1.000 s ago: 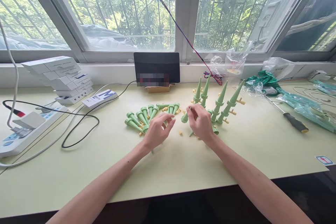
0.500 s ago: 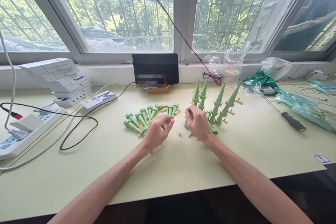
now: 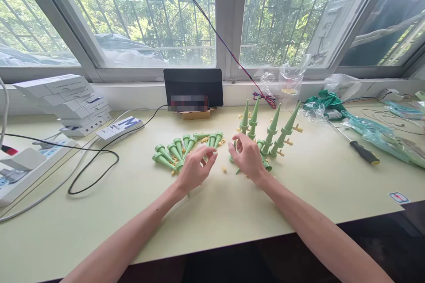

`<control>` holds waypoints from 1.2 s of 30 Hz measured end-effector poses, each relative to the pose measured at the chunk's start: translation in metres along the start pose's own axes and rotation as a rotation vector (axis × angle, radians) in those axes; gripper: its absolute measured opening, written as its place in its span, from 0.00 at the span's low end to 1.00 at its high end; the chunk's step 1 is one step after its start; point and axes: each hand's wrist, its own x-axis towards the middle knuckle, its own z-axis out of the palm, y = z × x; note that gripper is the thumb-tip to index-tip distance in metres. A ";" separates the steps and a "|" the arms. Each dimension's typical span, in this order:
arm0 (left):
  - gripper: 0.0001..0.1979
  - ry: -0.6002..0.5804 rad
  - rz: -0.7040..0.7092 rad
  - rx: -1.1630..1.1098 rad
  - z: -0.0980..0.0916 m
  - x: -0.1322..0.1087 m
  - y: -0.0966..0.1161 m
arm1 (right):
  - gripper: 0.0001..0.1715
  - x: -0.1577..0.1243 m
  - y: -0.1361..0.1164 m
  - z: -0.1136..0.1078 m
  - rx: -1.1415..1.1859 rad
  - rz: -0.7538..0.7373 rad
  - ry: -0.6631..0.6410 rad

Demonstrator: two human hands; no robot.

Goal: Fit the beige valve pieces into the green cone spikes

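Observation:
My left hand [image 3: 195, 169] hovers over the table with its fingers curled, and a thin green tip pokes out beneath its heel, so it seems to grip a green plastic spike. My right hand [image 3: 248, 157] is closed around another green spike [image 3: 231, 158], with its fingertips pinching at a small yellow part. Between my hands lies a loose yellow piece [image 3: 224, 169]. To the left of my hands, several green spikes [image 3: 181, 147] lie fanned out. Behind my right hand, several spikes [image 3: 272, 129] stand upright with yellow pegs on them.
A dark tablet [image 3: 193, 87] leans at the window sill. White boxes [image 3: 71, 101], a power strip [image 3: 20, 166] and a black cable [image 3: 96, 152] lie on the left. On the right are a screwdriver [image 3: 360, 150], plastic bags [image 3: 375, 130] and a red-blue wire [image 3: 264, 97].
The view has shifted slightly left. My right hand has moved a little nearer my left hand, with its fingers working at the spike. My left hand stays nearly still.

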 end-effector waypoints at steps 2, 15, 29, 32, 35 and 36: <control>0.09 0.001 -0.001 0.004 0.000 0.000 0.000 | 0.07 0.000 -0.001 0.000 0.018 -0.003 0.024; 0.08 -0.013 0.007 0.049 -0.001 0.000 -0.006 | 0.13 -0.022 -0.019 0.008 0.080 -0.305 -0.098; 0.09 -0.073 0.120 0.074 0.008 -0.005 -0.009 | 0.14 -0.037 -0.003 -0.061 -0.375 -0.168 -0.268; 0.09 -0.076 0.133 0.091 0.008 -0.005 -0.009 | 0.10 -0.034 0.014 -0.080 -0.509 0.000 -0.317; 0.09 -0.098 0.141 0.098 0.009 -0.006 -0.010 | 0.12 -0.034 0.023 -0.088 -0.603 0.084 -0.397; 0.09 -0.108 0.143 0.099 0.010 -0.006 -0.010 | 0.13 -0.035 0.023 -0.088 -0.623 0.105 -0.417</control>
